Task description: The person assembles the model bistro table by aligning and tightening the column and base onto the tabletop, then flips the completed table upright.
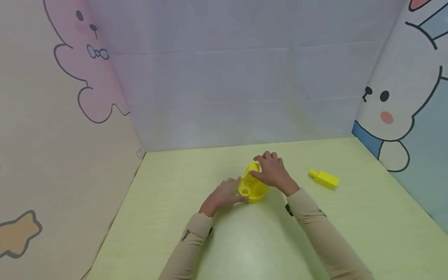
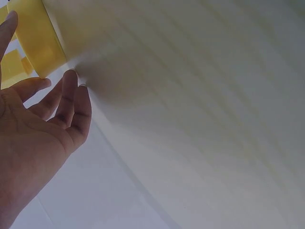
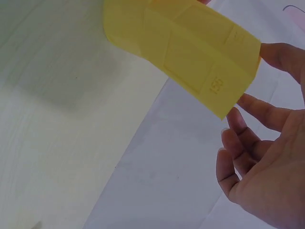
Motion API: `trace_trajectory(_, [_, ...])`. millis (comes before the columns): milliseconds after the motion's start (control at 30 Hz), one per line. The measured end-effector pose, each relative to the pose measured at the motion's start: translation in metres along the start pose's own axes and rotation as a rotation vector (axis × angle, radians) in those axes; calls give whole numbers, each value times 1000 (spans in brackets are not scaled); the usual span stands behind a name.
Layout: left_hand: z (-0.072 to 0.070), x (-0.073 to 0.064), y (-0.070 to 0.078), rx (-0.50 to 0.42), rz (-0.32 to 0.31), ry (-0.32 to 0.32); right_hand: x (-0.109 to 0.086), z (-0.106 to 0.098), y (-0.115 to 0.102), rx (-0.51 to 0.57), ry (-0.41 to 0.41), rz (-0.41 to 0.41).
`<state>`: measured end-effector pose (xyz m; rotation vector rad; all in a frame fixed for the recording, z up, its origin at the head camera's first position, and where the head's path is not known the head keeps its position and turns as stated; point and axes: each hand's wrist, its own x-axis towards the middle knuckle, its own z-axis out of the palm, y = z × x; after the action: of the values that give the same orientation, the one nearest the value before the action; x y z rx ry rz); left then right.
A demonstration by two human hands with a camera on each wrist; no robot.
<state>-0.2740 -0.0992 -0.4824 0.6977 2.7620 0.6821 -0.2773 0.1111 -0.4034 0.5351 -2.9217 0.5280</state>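
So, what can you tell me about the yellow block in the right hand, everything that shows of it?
The yellow block is long, boxy and plastic-looking, with flat faces, crisp edges, an outlined rectangular panel and number-like marks near its upper end. The right hand pinches that end between thumb and finger. It stands at the round yellow base, beside that base's small round socket; whether its lower end is seated cannot be told.

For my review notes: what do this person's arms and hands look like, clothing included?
The left arm wears a long beige fabric sleeve with a small dark mark near its cuff; the right arm has a matching beige fabric sleeve. A small black piece shows beside the right cuff, too small to identify. The left hand and right hand are ungloved.
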Motion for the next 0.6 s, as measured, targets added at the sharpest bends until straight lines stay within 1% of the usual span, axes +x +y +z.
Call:
trace_trajectory(133, [-1, -1, 1, 3, 1, -3, -2, -2, 2, -19, 7, 42])
trace_trajectory(333, [0, 0, -1, 2, 10, 5, -4, 0, -3, -51, 27, 47])
trace_trajectory(500, [0, 0, -1, -18, 20, 11, -6, -4, -5, -66, -14, 60])
trace_trajectory(600, [-1, -2, -1, -18, 9, 9, -7, -8, -7, -67, -46, 49])
